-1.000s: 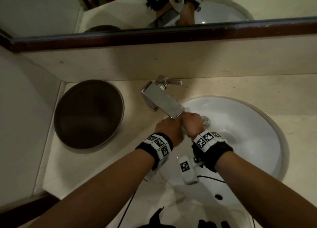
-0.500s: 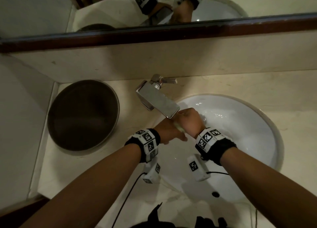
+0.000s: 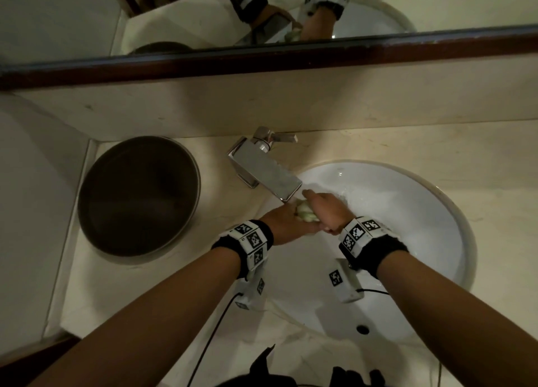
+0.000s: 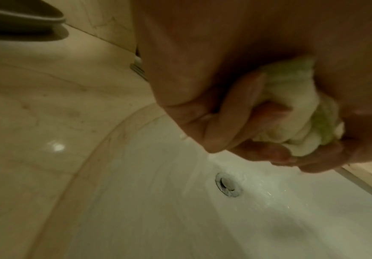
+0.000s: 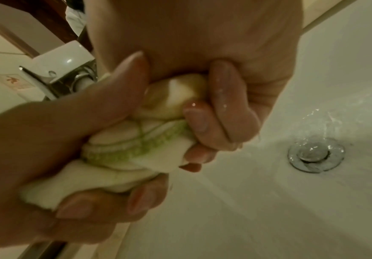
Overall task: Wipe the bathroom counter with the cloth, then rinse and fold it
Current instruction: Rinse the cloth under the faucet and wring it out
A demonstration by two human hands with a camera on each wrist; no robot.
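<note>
A wet, pale cloth with a green edge (image 3: 304,211) (image 5: 123,157) (image 4: 295,112) is bunched into a wad between both hands over the white sink (image 3: 422,218). My left hand (image 3: 286,220) grips one end, its fingers curled around the wad (image 5: 105,203). My right hand (image 3: 326,209) grips the other end, fingertips (image 5: 197,121) pressed into the cloth. Both hands sit just under the spout of the chrome tap (image 3: 266,171). Water runs over the basin toward the drain (image 5: 315,156) (image 4: 228,186).
A dark round bowl-shaped bin (image 3: 136,196) is set into the beige counter (image 3: 436,151) left of the sink. A mirror with a dark wooden frame (image 3: 262,57) runs along the back wall. A wall closes off the left side.
The hands have turned against each other on the cloth, and the left wrist has dropped lower and to the left. A bit of the cloth now shows between the hands.
</note>
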